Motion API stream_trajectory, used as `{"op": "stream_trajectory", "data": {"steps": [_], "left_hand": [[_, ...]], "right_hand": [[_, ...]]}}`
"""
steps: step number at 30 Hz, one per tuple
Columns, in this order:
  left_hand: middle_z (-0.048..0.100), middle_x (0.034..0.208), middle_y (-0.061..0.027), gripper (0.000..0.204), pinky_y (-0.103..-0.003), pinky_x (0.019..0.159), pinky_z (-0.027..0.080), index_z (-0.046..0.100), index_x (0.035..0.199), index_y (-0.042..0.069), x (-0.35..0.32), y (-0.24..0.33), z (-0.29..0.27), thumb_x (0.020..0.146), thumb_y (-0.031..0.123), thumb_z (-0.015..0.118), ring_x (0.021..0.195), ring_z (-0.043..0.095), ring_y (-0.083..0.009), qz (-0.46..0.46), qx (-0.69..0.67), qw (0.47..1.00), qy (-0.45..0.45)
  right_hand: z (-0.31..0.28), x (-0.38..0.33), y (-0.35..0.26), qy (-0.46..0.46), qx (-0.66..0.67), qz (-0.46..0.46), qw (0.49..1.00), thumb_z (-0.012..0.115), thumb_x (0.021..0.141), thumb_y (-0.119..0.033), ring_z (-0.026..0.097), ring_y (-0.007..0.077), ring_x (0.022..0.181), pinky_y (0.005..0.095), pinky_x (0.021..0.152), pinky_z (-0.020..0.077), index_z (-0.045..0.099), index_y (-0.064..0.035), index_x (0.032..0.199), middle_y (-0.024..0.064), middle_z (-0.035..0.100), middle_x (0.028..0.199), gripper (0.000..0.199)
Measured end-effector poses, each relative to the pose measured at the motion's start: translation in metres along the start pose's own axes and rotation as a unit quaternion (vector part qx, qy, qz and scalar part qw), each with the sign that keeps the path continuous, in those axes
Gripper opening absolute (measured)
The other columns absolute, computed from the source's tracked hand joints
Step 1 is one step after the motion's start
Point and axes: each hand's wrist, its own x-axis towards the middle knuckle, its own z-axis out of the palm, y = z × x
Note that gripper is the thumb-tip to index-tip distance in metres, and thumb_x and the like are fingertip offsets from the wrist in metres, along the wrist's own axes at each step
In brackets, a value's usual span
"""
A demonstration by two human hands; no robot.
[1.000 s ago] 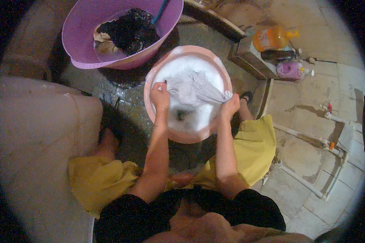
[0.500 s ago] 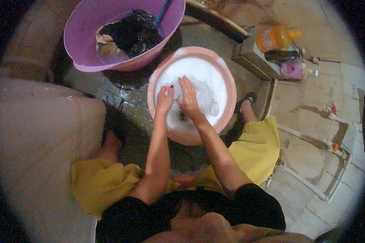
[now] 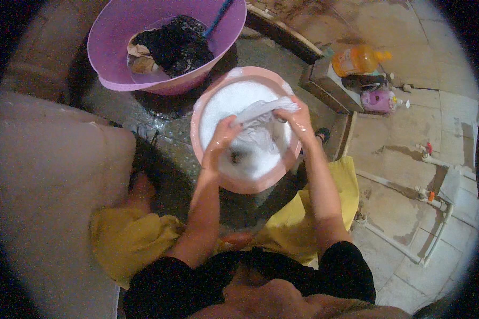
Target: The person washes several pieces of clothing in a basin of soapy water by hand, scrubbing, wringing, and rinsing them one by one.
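Note:
A wet white cloth (image 3: pixel 258 119) is stretched between my two hands, partly lifted out of white suds (image 3: pixel 218 103) in a round pink basin (image 3: pixel 198 135). My left hand (image 3: pixel 224 133) is closed on the cloth's left end, close to the foam. Higher and to the right, my right hand (image 3: pixel 295 116) grips the bunched right end near the basin's rim. The middle of the cloth hangs down into the foamy water. A dark patch shows through the suds below it. What kind of garment the cloth is, I cannot tell.
A purple tub (image 3: pixel 109 58) holding black clothes (image 3: pixel 178 48) and a blue stick (image 3: pixel 216 20) stands at the far left. Orange (image 3: pixel 351 60) and pink (image 3: pixel 377 101) bottles sit on a ledge at the right. Pipes with valves (image 3: pixel 430 195) run along the right wall. A pale bulky surface (image 3: pixel 64 186) is at left.
Both hands were open-fingered and close together over the suds. My right hand has moved right, the hands have spread apart, and they have taken hold of the white cloth and raised it.

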Motion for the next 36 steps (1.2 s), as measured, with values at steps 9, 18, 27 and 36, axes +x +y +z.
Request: {"op": "stream_trajectory", "data": {"steps": [9,18,27,36], "left_hand": [[0.056,0.116,-0.0114,0.036,-0.035,0.093,0.044,0.052,0.117,0.001,0.034,-0.019,0.028,0.092,0.026,0.050,0.104,0.055,-0.0212,0.086,-0.565,0.820,0.040],[0.061,0.099,-0.0169,0.042,-0.044,0.084,0.046,0.057,0.108,0.000,0.053,-0.082,0.072,0.090,0.036,0.046,0.095,0.059,-0.0288,0.054,0.099,0.992,0.055],[0.062,0.099,-0.0165,0.044,-0.035,0.084,0.047,0.057,0.107,-0.004,0.041,-0.072,0.050,0.087,0.035,0.052,0.094,0.059,-0.0271,0.082,0.399,0.913,-0.021],[0.060,0.097,-0.0099,0.032,-0.031,0.080,0.043,0.058,0.103,-0.001,0.006,-0.014,0.029,0.092,0.029,0.049,0.092,0.054,-0.0200,0.232,0.004,0.955,0.185]], "right_hand": [[0.097,-0.040,0.001,0.017,-0.172,-0.031,0.984,0.065,0.073,-0.014,0.060,0.0187,0.083,0.0335,0.078,0.0463,0.057,-0.0048,0.101,0.0072,0.062,0.085,0.030],[0.136,-0.015,0.063,0.162,-0.316,-0.047,0.934,0.050,0.086,-0.022,0.056,0.0336,0.053,0.0444,0.051,0.0441,0.055,0.0001,0.063,0.0181,0.058,0.060,0.032],[0.128,-0.010,0.078,0.127,-0.273,-0.034,0.953,0.046,0.088,-0.026,0.059,0.0281,0.055,0.0409,0.049,0.0458,0.060,-0.0060,0.074,0.0181,0.059,0.063,0.029],[0.076,0.013,0.055,-0.054,-0.009,0.132,0.990,0.058,0.086,-0.026,0.053,0.0117,0.071,0.0303,0.064,0.0429,0.061,-0.0015,0.074,0.0029,0.059,0.073,0.028]]}}
